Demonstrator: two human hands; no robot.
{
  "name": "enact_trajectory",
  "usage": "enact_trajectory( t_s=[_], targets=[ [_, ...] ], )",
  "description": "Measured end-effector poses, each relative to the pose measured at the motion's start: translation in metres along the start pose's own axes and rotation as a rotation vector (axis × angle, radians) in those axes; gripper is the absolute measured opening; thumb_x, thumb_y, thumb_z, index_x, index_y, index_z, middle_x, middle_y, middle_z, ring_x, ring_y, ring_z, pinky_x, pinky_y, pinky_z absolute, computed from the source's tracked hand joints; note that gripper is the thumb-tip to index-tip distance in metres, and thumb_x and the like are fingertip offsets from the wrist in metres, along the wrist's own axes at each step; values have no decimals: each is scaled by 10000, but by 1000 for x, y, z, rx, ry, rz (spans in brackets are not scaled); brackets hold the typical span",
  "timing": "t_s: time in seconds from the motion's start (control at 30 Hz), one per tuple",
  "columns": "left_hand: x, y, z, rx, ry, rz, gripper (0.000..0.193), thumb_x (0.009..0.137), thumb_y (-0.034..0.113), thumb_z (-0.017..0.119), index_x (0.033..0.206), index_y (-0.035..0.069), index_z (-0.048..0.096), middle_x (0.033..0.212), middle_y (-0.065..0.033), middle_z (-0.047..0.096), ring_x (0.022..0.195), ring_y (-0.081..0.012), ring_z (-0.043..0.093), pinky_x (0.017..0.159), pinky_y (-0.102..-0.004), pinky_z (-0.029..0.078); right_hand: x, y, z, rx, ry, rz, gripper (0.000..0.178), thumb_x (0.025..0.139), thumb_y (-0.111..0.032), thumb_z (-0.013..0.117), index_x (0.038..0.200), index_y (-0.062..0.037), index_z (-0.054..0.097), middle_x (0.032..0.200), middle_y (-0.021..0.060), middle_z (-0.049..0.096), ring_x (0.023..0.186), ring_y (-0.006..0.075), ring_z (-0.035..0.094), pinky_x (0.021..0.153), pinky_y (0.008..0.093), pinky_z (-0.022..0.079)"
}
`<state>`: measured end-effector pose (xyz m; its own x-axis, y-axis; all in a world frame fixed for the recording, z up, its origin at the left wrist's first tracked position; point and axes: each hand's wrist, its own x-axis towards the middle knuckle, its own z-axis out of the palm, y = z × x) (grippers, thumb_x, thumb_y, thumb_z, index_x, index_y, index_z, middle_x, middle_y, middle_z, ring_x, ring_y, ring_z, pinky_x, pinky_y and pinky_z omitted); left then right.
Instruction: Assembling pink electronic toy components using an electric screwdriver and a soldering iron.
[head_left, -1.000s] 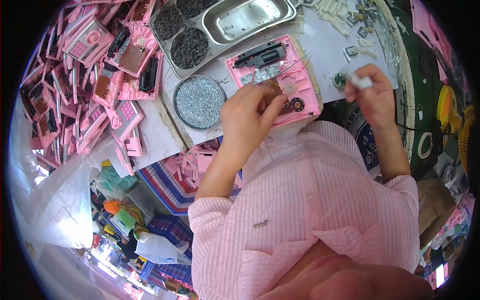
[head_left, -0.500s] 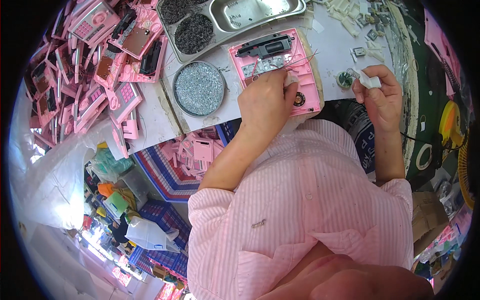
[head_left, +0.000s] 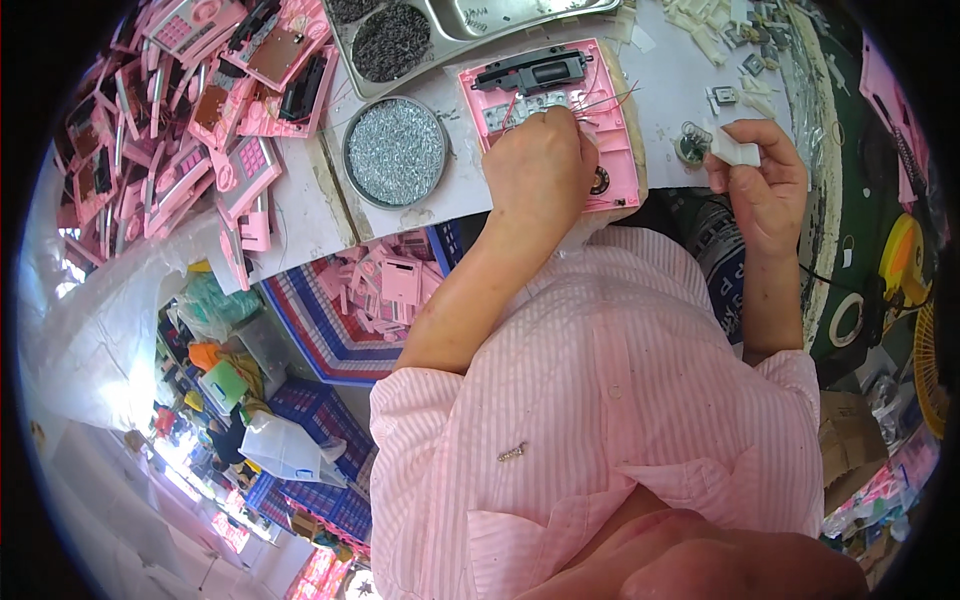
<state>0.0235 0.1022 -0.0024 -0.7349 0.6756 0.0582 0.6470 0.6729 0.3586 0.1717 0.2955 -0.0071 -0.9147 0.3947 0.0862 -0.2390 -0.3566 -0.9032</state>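
A pink plastic housing lies in front of me on the bench, with its inside facing up. My left hand is over its middle, fingers curled down and pressed together; whatever they hold is hidden. Along the far side of the housing sits a black mechanism. Thin red wires stick out to the right, and a small round speaker shows beside my knuckles. To the right, off the bench's near edge, my right hand is closed on a small white plastic part. A coil spring shows by its tip.
A round tin of small silvery pieces stands left of the housing. Behind it is a metal tray with dark springs. Pink housings are heaped at the left. White parts lie at the back right. A basket sits below the bench.
My left hand has shifted slightly and its fingers are more curled over the housing; a whitish bit seen at its fingertips is now hidden. The whole view has tilted slightly.
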Motion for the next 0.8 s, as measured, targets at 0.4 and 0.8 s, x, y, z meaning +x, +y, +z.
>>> enact_trajectory(
  t_s=[0.4, 0.8],
  targets=[
    [-12, 0, 1, -175, 19, 104, 154, 797, 192, 778, 834, 75, 685, 746, -47, 675, 677, -244, 668, 589, -365, 523, -4, 1, -6, -32, 2, -17, 423, 932, -138, 729, 1273, 66, 584, 1031, 194, 712, 798, 166, 638, 733, 280, 528],
    [-8, 7, 1, -172, -82, 175, 102, 842, 159, 719, 837, 68, 673, 787, -92, 674, 700, -300, 666, 623, -432, 528, 6, 1, -1, -202, -19, 23, 363, 952, -82, 686, 1262, 72, 576, 1094, 220, 714, 805, 190, 656, 773, 302, 537]
  ],
)
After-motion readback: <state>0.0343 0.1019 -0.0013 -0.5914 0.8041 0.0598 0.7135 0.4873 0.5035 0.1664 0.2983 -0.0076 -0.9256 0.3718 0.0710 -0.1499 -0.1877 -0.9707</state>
